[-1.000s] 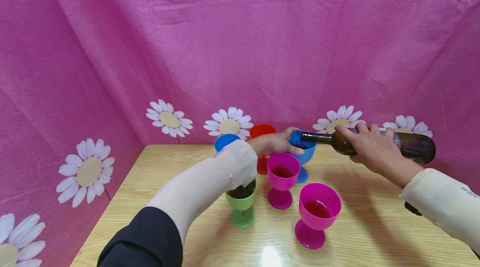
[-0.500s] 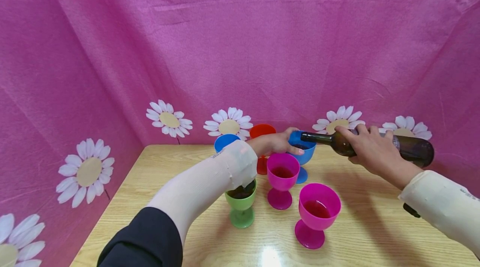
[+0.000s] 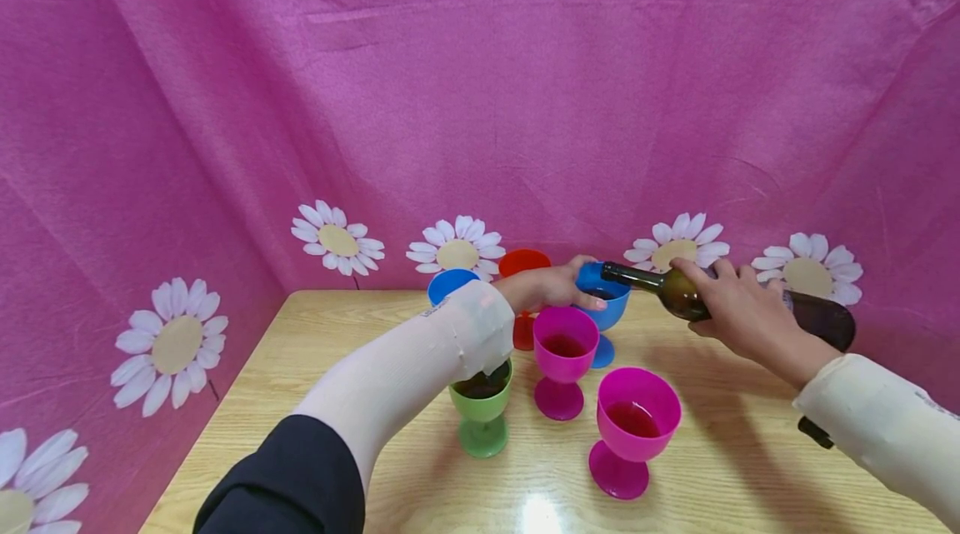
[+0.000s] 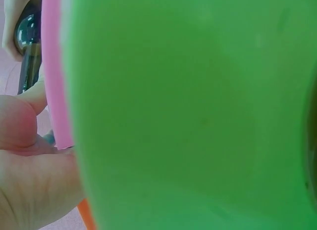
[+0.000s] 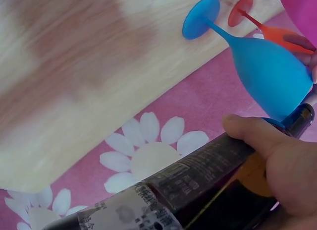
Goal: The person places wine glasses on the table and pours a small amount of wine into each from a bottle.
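Note:
My left hand (image 3: 551, 286) holds the bowl of a blue goblet (image 3: 612, 313), thumb toward the front, at the back of the table. My right hand (image 3: 750, 313) grips a dark glass wine bottle (image 3: 678, 295) around its body. The bottle slants, its mouth at the goblet's rim and its base lower to the right. Dark liquid lies inside the blue goblet. In the right wrist view the labelled bottle (image 5: 198, 178) reaches up to the blue goblet (image 5: 270, 74). A green goblet (image 4: 188, 111) fills most of the left wrist view.
Two pink goblets (image 3: 567, 363) (image 3: 636, 432) with red liquid stand in front. A green goblet (image 3: 482, 409) with dark liquid stands below my left forearm. Behind it are a red goblet (image 3: 525, 261) and another blue goblet (image 3: 450, 281). A pink flowered cloth (image 3: 480, 126) hangs behind the wooden table (image 3: 330, 317).
The bottle's base has dropped and swung slightly left, so the neck now points more upward; its mouth stays at the blue goblet's rim. My left hand and the goblets have not moved.

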Motion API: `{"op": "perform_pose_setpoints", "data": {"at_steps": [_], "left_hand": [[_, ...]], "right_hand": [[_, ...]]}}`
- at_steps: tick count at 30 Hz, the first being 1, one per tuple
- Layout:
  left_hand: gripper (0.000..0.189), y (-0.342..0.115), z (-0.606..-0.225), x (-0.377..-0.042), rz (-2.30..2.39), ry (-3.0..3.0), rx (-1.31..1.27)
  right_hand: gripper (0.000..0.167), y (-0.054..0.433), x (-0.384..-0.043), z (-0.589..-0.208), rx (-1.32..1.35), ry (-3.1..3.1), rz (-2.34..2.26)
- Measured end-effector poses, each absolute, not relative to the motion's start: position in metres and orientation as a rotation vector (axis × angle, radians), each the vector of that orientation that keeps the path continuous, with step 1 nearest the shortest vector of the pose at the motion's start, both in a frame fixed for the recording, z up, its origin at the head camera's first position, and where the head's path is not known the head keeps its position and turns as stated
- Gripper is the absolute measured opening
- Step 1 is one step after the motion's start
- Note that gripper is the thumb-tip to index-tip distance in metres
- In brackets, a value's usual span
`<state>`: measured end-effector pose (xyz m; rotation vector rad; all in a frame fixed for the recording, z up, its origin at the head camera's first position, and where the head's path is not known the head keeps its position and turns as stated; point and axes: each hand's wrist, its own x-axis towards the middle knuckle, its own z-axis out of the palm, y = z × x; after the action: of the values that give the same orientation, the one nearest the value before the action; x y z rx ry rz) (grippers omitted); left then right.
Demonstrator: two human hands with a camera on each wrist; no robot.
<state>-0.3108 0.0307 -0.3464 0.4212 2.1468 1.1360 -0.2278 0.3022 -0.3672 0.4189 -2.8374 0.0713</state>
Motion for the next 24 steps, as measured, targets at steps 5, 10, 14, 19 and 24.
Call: {"op": "perform_pose_setpoints", "data": {"at_steps": [5,10,14,19,24], "left_hand": [[0.086,0.031,-0.346,-0.311,1.147,2.135,0.408],[0.085,0.031,-0.346,-0.312,1.155,2.122,0.413],[0.085,0.031,-0.346,-0.312,1.152,2.124,0.41],[0.086,0.031,-0.347,-0.313,1.147,2.121,0.421],[0.084,0.031,-0.348,-0.313,1.157,2.11,0.435]], "right_hand": [[0.093,0.302,-0.226,-0.373,0.408,-2.85,0.141],[0.093,0.3,-0.224,-0.379,0.391,-2.85,0.233],[0.092,0.3,-0.222,-0.385,0.391,-2.83,0.334],[0.094,0.297,-0.22,-0.391,0.375,-2.827,0.471],[0.094,0.293,-0.218,-0.396,0.371,-2.778,0.637]]}}
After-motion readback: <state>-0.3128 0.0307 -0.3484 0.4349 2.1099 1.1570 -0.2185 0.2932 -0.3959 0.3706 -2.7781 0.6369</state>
